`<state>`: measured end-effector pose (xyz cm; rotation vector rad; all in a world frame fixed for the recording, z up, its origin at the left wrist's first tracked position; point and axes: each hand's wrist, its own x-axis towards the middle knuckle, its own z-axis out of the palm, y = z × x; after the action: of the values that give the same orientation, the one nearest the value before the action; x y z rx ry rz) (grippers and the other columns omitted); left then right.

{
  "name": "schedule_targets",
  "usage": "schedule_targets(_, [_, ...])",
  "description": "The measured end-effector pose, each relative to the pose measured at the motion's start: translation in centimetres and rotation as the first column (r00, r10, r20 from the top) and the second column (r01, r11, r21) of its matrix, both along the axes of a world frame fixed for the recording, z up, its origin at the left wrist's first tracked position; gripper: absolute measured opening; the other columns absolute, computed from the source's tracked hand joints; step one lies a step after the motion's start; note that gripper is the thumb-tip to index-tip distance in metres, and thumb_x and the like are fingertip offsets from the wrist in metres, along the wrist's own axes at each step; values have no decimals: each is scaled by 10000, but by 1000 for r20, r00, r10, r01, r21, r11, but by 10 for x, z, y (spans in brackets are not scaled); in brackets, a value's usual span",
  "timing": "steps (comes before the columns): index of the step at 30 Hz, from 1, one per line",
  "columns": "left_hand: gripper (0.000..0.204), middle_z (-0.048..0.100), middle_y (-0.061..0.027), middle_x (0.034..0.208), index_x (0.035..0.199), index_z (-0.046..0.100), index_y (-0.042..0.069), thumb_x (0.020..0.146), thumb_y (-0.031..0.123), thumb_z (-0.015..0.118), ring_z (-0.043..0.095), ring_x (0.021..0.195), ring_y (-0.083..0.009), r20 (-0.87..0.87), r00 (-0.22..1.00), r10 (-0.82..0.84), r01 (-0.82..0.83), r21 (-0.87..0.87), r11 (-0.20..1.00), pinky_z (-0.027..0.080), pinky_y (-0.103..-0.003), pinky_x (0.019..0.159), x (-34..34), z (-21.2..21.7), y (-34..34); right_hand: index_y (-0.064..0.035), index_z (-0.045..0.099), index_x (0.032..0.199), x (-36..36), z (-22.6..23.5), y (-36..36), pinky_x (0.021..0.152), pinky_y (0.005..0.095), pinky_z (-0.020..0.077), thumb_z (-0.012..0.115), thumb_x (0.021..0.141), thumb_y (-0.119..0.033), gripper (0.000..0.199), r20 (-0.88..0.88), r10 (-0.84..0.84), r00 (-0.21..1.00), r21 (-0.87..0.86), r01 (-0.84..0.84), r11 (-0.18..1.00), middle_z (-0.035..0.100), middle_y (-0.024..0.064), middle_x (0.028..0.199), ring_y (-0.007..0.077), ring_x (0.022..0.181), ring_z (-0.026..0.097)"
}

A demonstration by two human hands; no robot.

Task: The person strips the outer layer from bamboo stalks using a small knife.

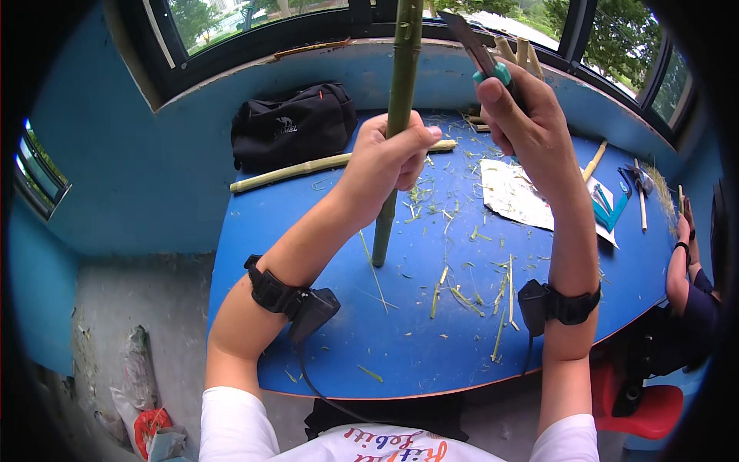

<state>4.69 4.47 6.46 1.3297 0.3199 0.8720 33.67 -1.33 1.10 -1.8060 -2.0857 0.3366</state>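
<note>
My left hand [396, 152] is wrapped round a green bamboo pole [404, 73] that stands nearly upright, its lower end on or just above the blue table [331, 346]. The pole's upper end runs out of the picture. Raised to the right of the pole, my right hand [531, 115] grips a utility knife [479, 58] with a teal and dark handle. The knife's blade points up and to the left, apart from the pole. Green shavings and thin strips [462, 296] lie scattered over the table below.
Behind my left hand lie a peeled bamboo pole [323, 163] and a black bag [292, 123]. To the right are white paper [512, 196], a teal tool [612, 208] and another bamboo stick [595, 159]. Another person's arm [679, 262] and a red stool [643, 408] are at the right.
</note>
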Motion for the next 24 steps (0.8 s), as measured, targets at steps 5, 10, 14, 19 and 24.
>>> schedule_targets(5, [267, 287, 82, 505, 671, 399, 134, 843, 140, 602, 242, 394, -21, -18, 1000, -8, 8, -41, 999, 158, -211, 378, 10, -26, 0, -2, 612, 797, -1, 1, -3, 676, 450, 457, 614, 792, -219, 218, -1, -8, 1000, -4, 8, 1000, 607, 200, 734, 380, 746, 590])
schedule_targets(10, [256, 289, 81, 505, 676, 407, 125, 844, 131, 599, 243, 388, -19, 17, 998, 54, -54, -14, 998, 158, -212, 374, 3, -28, 1, -1, 610, 795, -11, 8, 2, 676, 451, 457, 611, 791, -215, 214, 4, -26, 1000, -6, 26, 1000, 606, 201, 733, 381, 746, 590])
schedule_targets(14, [231, 305, 78, 502, 693, 413, 119, 842, 88, 587, 255, 390, -17, -5, 999, 41, -40, 51, 998, 164, -211, 372, 9, -28, -6, 0, 609, 794, -31, 11, 7, 676, 452, 456, 609, 791, -211, 211, 10, -25, 1000, -4, 25, 1000, 606, 203, 732, 382, 745, 590])
schedule_targets(19, [213, 317, 73, 502, 706, 422, 119, 839, 73, 582, 266, 391, -22, -4, 995, 102, -102, 48, 994, 167, -212, 374, 8, -31, 0, 1, 607, 791, -66, 16, 20, 675, 453, 456, 606, 790, -206, 207, 19, -21, 1000, -11, 21, 1000, 605, 204, 731, 383, 744, 589])
schedule_targets(24, [216, 329, 66, 516, 707, 414, 115, 827, 64, 586, 275, 398, -26, 1, 989, 150, -150, -7, 989, 171, -215, 376, 4, -28, 3, 2, 605, 789, -79, 21, 14, 675, 454, 456, 603, 789, -201, 203, 32, -17, 999, 8, 17, 1000, 604, 205, 730, 383, 744, 589])
